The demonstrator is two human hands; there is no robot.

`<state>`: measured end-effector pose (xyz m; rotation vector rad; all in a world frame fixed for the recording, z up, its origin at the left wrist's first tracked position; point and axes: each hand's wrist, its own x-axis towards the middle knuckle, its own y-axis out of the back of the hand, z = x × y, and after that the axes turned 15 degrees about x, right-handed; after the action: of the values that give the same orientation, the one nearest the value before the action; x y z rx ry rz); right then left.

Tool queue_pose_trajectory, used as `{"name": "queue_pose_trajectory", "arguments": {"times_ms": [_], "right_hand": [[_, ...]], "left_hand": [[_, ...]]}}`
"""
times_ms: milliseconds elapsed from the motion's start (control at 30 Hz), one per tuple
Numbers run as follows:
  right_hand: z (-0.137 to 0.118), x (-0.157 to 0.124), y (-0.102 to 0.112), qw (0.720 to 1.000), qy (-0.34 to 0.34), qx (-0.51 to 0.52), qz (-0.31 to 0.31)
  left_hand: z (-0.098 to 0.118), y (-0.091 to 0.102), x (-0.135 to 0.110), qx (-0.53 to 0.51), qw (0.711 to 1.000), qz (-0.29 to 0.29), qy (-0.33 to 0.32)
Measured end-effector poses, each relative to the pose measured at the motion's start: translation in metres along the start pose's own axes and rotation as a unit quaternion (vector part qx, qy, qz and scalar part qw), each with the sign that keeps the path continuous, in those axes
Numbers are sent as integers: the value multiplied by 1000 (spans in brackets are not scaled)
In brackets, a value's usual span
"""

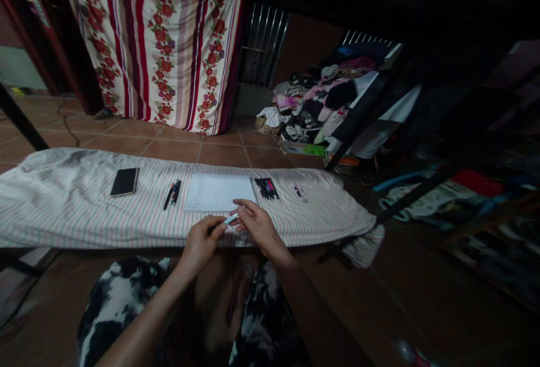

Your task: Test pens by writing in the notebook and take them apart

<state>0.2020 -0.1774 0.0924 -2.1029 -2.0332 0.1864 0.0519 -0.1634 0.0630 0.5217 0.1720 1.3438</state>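
Observation:
Over the front edge of the cloth-covered surface, my left hand point(204, 240) pinches one end of a slim light-blue pen point(230, 219) between thumb and fingers. At its other end my right hand point(258, 228) is closed around the tip, index finger stretched out above. Just beyond lies an open spiral notebook point(217, 189) with pale lined pages, its wire binding on the right. My right fingers overlap its lower right corner in view. Several dark pens and one with purple and red point(267, 188) lie in a row right of the notebook.
The striped cloth point(147, 223) also carries a black closed notebook point(125, 182), a few pens point(172, 193) and a pinkish slim item point(300, 192). Dark frame bars point(422, 195) slant past on the right. Clothes point(320, 97) are heaped behind; a floral curtain point(169, 52) hangs at the back.

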Motion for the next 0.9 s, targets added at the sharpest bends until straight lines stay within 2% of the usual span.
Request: {"name": "queue_pose_trajectory", "arguments": {"times_ms": [167,400,533,733,900], "right_hand": [[-2,-31,-8,998,-12,62,18],[1,-54,-17,996,-21,68,46],[3,-65,-17,994,-27,95,42],[5,-75,-12,992,-21,120,29],[10,-76,-15,991,-28,123,51]], "left_hand": [[5,10,-24,-51,998,-32,25],[19,19,-52,-16,999,-46,6],[23,17,-60,-8,999,-39,4],[25,18,-67,-39,997,-53,35],[28,20,-72,-26,998,-55,30]]}}
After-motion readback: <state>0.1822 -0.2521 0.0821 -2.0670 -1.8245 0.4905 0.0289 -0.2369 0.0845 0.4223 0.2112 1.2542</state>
